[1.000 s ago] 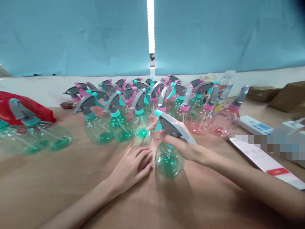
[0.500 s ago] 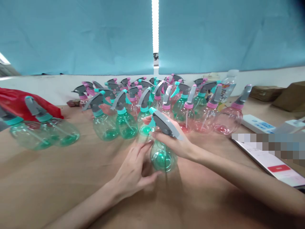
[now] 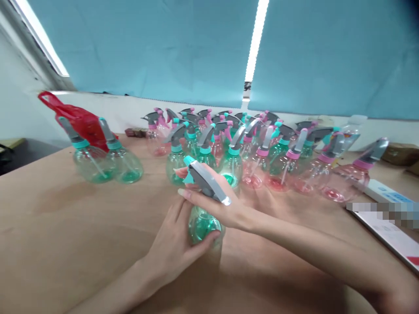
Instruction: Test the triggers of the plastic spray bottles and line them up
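A clear green spray bottle [image 3: 203,226] with a grey and teal trigger head is held between my two hands above the table, near the middle of the view. My left hand [image 3: 175,240] wraps the round body from the left, its thumb across the near side. My right hand [image 3: 225,205] closes around the neck just below the trigger head, and its fingers partly hide the collar. Behind it stand several more green spray bottles [image 3: 176,168] and pink spray bottles [image 3: 252,174]. A pair of green spray bottles [image 3: 126,168] stands apart at the left.
A red plastic bag [image 3: 81,126] lies behind the left pair. On the right are a phone [image 3: 386,237], a white power strip [image 3: 386,192], a clear drink bottle [image 3: 352,128] and a brown package [image 3: 401,157]. A blue curtain [image 3: 163,52] hangs behind the brown table [image 3: 81,235].
The view has swung left, so the bottles appear farther right. My left hand has come from beside the green spray bottle onto its body; my right hand keeps hold at the neck.
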A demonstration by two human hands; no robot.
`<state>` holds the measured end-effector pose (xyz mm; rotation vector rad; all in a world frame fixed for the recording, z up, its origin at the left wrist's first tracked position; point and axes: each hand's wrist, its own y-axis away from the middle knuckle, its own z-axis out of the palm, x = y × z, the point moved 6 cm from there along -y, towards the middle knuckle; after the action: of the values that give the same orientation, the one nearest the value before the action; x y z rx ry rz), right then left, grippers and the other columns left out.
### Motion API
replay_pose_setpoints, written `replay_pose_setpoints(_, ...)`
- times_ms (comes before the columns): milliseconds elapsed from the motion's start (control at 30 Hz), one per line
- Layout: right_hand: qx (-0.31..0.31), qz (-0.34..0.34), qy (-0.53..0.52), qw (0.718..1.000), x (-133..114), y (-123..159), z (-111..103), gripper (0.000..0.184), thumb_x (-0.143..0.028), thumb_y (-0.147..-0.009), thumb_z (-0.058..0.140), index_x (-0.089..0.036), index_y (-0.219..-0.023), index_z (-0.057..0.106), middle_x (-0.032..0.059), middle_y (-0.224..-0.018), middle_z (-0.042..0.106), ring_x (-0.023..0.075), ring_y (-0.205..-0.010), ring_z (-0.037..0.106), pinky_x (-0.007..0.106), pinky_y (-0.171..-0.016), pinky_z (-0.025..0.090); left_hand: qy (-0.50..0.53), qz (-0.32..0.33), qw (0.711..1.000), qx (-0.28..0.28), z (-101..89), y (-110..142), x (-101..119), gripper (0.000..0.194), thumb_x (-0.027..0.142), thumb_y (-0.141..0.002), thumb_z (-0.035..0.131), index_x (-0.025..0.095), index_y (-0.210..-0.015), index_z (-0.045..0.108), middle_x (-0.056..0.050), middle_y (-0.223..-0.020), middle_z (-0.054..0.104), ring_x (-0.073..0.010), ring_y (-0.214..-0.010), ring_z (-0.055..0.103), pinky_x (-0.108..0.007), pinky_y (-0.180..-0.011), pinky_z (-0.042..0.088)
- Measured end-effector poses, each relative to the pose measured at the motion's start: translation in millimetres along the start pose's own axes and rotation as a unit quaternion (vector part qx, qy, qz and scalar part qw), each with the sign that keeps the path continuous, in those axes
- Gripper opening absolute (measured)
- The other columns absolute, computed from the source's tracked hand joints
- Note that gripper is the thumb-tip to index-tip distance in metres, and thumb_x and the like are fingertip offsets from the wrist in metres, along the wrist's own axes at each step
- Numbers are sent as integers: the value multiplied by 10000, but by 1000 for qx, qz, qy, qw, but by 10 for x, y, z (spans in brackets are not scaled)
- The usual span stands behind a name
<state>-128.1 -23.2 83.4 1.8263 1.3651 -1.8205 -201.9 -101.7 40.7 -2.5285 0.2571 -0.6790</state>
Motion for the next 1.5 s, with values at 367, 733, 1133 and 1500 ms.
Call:
replay_pose_setpoints(367, -227, -3, 328, 917, -198, -600, 214, 753, -511, -672, 741, -235, -1319, 472, 121, -1364, 492, 313, -1221, 475, 435, -922, 445, -130, -24, 987, 93, -717, 241, -730, 506, 437, -862, 613, 245, -1283, 408, -89, -1183, 475, -304, -1104, 531, -446, -934, 474)
replay_pose_setpoints(733, -48, 88, 525, 845, -237, -1267, -91, 627, -640, -826, 506, -165, -1233, 547, 60, -669, 623, 200, -524, 545, 314, -482, 353, -274, -7, 960, 64, -1003, -210, -1267, 393, 450, -897, 546, 142, -1135, 487, -124, -975, 612, -344, -956, 582, -465, -786, 483)
replay_pose_setpoints(1133, -25, 72, 538, 839, -53, -1511, -84, 434, -578, -901, 406, -186, -812, 570, 58, -633, 609, 175, -506, 522, 315, -552, 348, -346, 14, 937, 46, -1058, -581, -1423, 360, 422, -826, 629, 166, -1076, 589, -164, -1070, 583, -381, -989, 526, -520, -835, 444)
replay_pose_setpoints(1500, -19, 50, 497, 866, -52, -1527, -37, 334, -497, -860, 515, -181, -802, 608, 33, -622, 635, 123, -452, 488, 296, -547, 364, -355, 12, 933, 51, -1042, -572, -1477, 420, 454, -847, 596, 147, -1134, 578, -165, -1047, 554, -377, -979, 508, -502, -817, 438)
